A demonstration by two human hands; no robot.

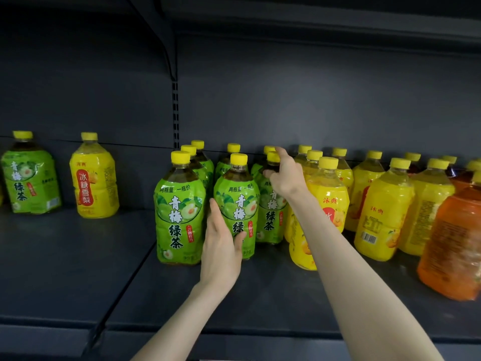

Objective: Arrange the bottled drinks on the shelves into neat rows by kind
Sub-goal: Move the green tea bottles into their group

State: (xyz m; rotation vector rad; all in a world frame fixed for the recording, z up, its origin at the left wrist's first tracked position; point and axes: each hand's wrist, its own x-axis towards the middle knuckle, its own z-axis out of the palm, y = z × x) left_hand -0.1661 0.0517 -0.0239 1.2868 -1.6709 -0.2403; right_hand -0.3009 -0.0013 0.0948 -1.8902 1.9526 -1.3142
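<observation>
Several green-label tea bottles with yellow caps stand in rows at the shelf's middle. My left hand (222,246) grips the lower body of the front green tea bottle (238,201). My right hand (283,174) reaches over and holds the neck of another green tea bottle (270,217) just behind it, a finger touching its cap. A third front green tea bottle (179,212) stands to the left, untouched. Yellow pear-drink bottles (385,209) stand in rows to the right.
A lone green tea bottle (31,178) and a lone yellow bottle (93,178) stand far left on the dark shelf (78,256). An orange drink bottle (458,241) is at the right edge. The upper shelf (312,19) hangs overhead.
</observation>
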